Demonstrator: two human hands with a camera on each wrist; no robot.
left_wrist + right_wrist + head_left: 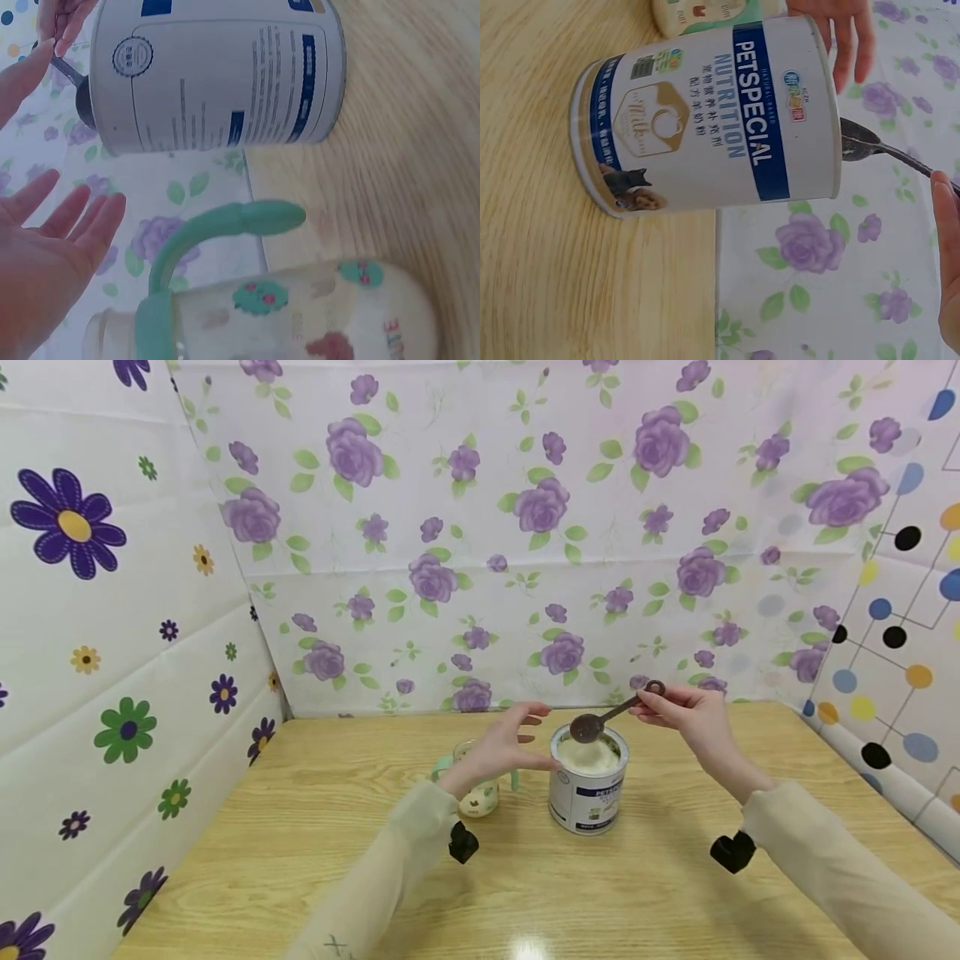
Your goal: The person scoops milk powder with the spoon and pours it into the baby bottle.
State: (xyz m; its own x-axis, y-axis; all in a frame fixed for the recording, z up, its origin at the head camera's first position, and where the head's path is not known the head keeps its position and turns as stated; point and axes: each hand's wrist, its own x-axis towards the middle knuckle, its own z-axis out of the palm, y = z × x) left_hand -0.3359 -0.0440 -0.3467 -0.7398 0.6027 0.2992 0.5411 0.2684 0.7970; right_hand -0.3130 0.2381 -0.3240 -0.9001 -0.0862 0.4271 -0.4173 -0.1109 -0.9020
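A white can of pet milk powder (587,793) stands upright on the table with its top off and pale powder (588,757) inside. My right hand (686,714) pinches the handle of a dark brown spoon (588,727), whose bowl is over the can's opening. My left hand (510,747) is spread at the can's left, fingers apart, thumb tip right at the rim. Under the left wrist stands a clear bottle (300,315) with mint-green handles (225,225) and printed pictures, its neck uncapped. Part of it is hidden by my left hand in the head view.
The wood-grain table (300,827) ends at a back wall draped with purple-flowered cloth (450,527). Flower-patterned sheeting (127,635) hangs at the left and a dotted sheet (900,652) at the right. Each wrist wears a small black camera (462,842).
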